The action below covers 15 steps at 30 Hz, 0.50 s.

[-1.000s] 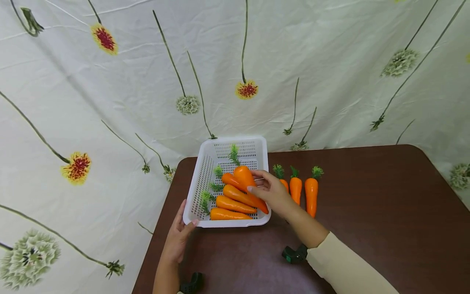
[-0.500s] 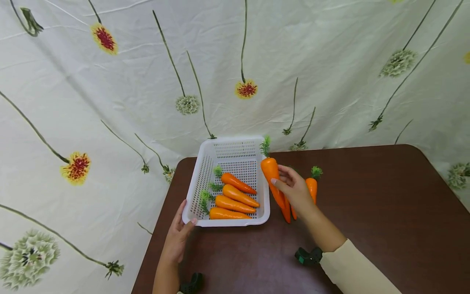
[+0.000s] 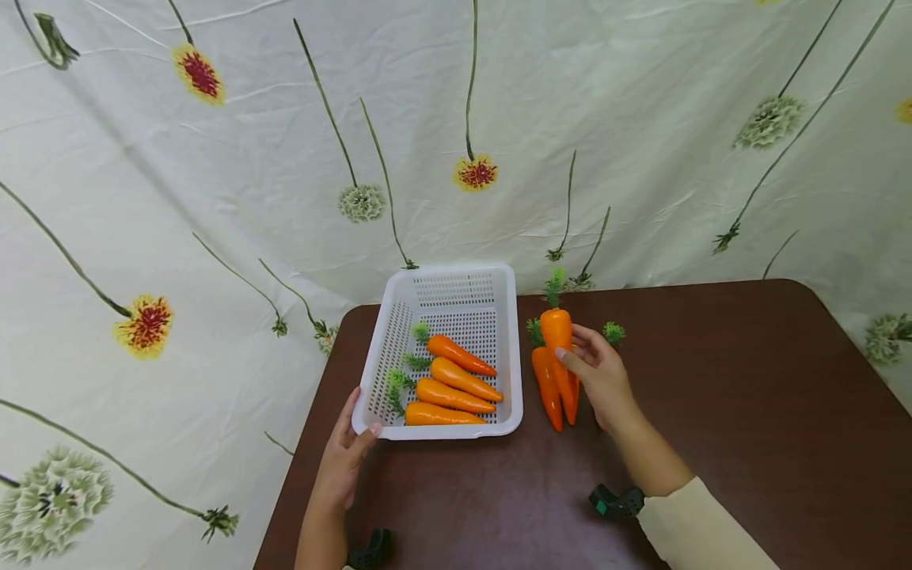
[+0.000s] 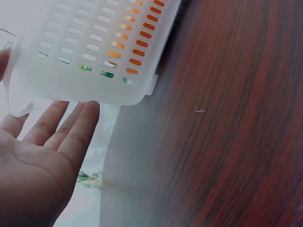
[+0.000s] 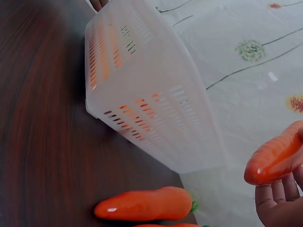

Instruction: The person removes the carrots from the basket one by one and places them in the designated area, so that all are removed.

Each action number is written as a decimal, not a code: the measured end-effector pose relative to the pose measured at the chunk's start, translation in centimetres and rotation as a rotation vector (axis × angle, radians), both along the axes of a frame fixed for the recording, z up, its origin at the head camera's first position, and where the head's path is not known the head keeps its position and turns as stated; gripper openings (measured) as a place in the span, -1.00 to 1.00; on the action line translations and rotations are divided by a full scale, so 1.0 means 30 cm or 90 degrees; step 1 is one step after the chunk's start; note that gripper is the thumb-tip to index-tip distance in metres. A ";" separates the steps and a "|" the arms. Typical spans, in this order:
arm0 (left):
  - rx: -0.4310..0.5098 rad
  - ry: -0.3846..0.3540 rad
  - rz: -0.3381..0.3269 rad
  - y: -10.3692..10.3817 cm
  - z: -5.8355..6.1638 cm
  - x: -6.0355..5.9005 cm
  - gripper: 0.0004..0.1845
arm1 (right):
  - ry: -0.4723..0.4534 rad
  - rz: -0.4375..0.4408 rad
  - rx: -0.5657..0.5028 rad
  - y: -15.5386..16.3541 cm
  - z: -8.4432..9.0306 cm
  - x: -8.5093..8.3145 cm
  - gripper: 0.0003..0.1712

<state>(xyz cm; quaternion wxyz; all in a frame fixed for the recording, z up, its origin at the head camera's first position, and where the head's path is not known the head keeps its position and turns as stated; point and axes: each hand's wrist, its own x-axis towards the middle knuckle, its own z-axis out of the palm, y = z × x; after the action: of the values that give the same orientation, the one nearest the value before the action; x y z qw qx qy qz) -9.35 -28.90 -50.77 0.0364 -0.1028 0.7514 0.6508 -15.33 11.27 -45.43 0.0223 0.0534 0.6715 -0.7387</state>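
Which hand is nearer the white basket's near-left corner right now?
Left. The left hand touches the white basket at its near-left corner, thumb on the rim. The right hand is off to the basket's right, holding a carrot above the table.

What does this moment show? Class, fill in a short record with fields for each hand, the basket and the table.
Left hand: straight fingers rest against the near left corner of the white perforated plastic basket.
Right hand: grips one orange plastic carrot with a green top, held above the table beside the basket.
Basket contents: four orange carrots, tops pointing left.
Dark brown wooden table: more carrots by the right hand, one plainly visible, the rest partly hidden.
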 end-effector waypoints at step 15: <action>0.009 -0.005 0.007 0.000 -0.005 0.000 -0.16 | -0.025 -0.070 -0.017 0.092 -0.079 0.012 -0.34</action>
<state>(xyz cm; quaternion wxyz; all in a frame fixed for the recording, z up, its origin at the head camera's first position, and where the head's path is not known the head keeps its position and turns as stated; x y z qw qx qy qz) -9.37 -28.91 -50.93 0.0364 -0.1088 0.7460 0.6560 -14.97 14.03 -47.80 -0.0049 0.1044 0.6569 -0.7467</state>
